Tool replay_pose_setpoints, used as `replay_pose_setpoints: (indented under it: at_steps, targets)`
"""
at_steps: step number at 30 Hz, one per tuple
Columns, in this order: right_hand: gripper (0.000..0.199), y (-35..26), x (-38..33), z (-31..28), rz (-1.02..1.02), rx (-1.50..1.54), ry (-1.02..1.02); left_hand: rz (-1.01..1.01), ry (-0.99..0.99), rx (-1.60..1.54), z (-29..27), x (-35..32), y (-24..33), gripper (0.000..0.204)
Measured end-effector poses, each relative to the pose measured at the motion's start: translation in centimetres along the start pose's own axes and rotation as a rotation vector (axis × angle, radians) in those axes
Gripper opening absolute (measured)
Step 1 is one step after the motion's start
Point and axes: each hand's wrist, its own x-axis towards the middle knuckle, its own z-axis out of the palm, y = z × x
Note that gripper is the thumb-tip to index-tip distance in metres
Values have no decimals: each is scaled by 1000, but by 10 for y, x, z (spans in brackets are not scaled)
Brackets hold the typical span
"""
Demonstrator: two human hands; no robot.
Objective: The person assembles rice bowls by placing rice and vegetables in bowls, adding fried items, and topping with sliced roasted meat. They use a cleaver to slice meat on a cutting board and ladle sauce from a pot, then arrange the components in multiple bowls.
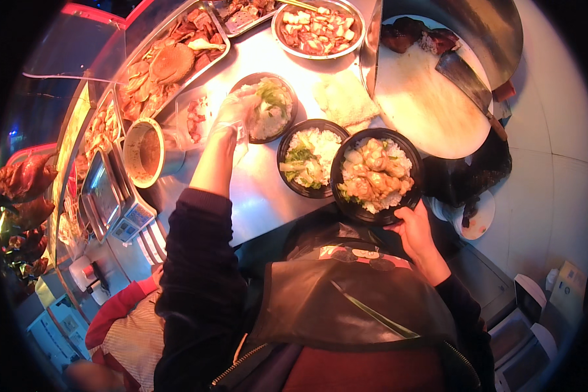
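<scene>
My right hand [413, 230] grips the near rim of a black bowl [336, 191] filled with rice and glossy pieces of cooked meat [375, 166]. My left hand [237, 110], in a clear plastic glove, reaches over the left rim of another dark bowl with rice and leafy greens [273, 101]. Its fingers look drawn together, but glare hides what is in them. Between the two bowls sits a third black bowl with rice and greens [312, 157], close against the one in my right hand.
A cleaver [465, 81] lies on the round chopping board [418, 111] by dark roasted meat [405, 34]. A folded cloth [345, 98] is nearby. Trays of meat [170, 62], a steel bowl of chopped food [318, 29] and a round container [144, 151] line the counter. Another person's sleeve [121, 304] shows lower left.
</scene>
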Motion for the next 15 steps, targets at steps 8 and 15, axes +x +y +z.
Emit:
replay_pose_setpoints:
  at_steps: [8, 15]
  targets:
    - [58, -4, -3, -6, 11, -3, 4, -138, 83, 87, -14, -18, -28, 34]
    - [56, -19, 3, 1, -32, -48, -11, 43, -30, -303, -5, -61, 10, 26]
